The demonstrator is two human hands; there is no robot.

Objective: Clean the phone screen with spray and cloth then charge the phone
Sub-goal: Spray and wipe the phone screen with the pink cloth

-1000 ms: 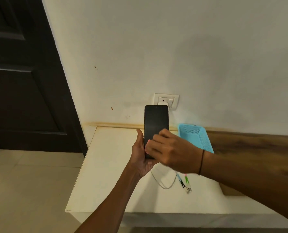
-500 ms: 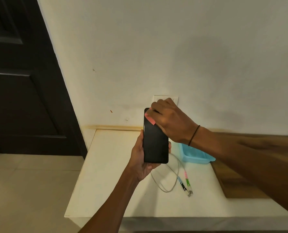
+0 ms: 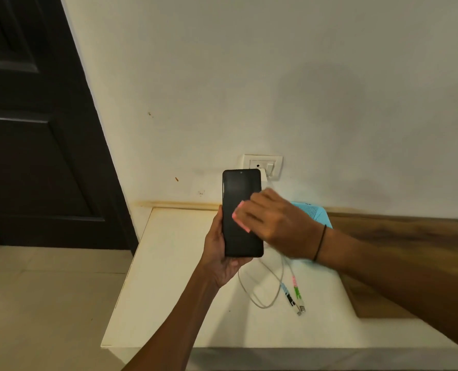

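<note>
Pink cloth [image 3: 240,216] shows under the fingers of the right hand [image 3: 272,223], which presses it against the middle of the dark screen of the phone [image 3: 241,210]; the hand is blurred, so its grip on the cloth cannot be told exactly. Upright above the cream table [image 3: 169,263], the phone is grasped from below by the left hand [image 3: 222,253], thumb along its left edge, in front of the wall socket [image 3: 263,166]. White charging cable [image 3: 265,287] lies looped on the table just beneath, near a blue basket [image 3: 316,212].
</note>
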